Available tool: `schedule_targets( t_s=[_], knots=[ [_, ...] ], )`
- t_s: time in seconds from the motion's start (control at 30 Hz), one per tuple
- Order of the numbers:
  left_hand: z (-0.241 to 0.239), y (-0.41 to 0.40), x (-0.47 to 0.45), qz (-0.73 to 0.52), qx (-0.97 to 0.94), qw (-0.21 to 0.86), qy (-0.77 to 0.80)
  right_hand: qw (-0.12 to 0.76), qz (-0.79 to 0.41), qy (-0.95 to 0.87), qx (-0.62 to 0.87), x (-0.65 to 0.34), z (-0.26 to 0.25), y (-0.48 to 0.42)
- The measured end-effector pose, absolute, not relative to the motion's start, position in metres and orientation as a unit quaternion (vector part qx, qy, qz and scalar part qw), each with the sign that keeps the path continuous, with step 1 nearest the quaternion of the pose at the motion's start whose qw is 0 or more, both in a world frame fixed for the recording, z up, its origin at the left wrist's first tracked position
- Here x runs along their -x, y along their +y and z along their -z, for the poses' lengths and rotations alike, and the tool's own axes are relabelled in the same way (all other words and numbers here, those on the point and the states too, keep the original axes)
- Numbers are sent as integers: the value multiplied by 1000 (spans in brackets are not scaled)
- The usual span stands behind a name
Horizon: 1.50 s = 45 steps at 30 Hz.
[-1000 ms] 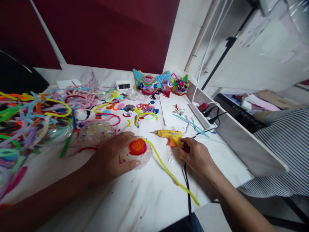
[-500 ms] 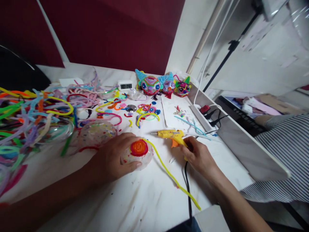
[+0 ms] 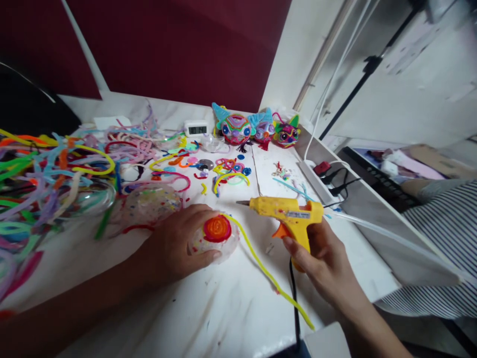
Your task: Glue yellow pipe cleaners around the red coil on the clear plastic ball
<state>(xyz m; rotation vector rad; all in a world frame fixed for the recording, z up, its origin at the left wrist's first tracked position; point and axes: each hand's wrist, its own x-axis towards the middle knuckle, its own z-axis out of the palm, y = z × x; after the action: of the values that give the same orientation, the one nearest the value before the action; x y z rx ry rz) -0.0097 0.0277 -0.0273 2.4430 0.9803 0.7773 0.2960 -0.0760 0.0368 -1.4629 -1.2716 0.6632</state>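
Note:
My left hand [image 3: 182, 241] is closed round a clear plastic ball [image 3: 223, 248] that rests on the white table. A coiled spiral of orange and red pipe cleaner [image 3: 217, 228] sits on top of the ball. From the spiral's edge a yellow pipe cleaner [image 3: 261, 266] trails across the table towards me. My right hand [image 3: 328, 263] grips a yellow glue gun [image 3: 285, 211] by its handle, raised over the table. Its metal nozzle points left, towards the ball but apart from it. A clear glue stick [image 3: 376, 229] sticks out of the gun's back.
Loose pipe cleaners [image 3: 59, 169] cover the left side. Another clear ball [image 3: 152, 204] stands beside my left hand. Behind are a small digital clock [image 3: 196, 129] and several decorated animal heads [image 3: 236, 132]. A power strip [image 3: 316, 179] lies right. A person in a striped garment [image 3: 443, 233] is at the far right.
My right hand has lifted the glue gun off the table, bringing it up and nearer to me. The left hand and the ball have stayed in place.

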Motion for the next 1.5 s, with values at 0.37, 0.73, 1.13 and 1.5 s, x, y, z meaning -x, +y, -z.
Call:
schedule_targets(
  t_s=[0.37,0.73,1.13,1.5],
  knots=[
    [34,27,11,-283,-871,170,365,460,-319,-581,591,-297,-10,-96],
    [40,26,15,-279,-878,149,359,421,-350,-578,605,-292,-11,-91],
    [37,24,16,-274,-880,136,362,399,-365,-600,589,-290,-14,-82],
    [42,25,18,-275,-880,133,363,406,-393,-578,589,-289,-15,-89]
  ],
)
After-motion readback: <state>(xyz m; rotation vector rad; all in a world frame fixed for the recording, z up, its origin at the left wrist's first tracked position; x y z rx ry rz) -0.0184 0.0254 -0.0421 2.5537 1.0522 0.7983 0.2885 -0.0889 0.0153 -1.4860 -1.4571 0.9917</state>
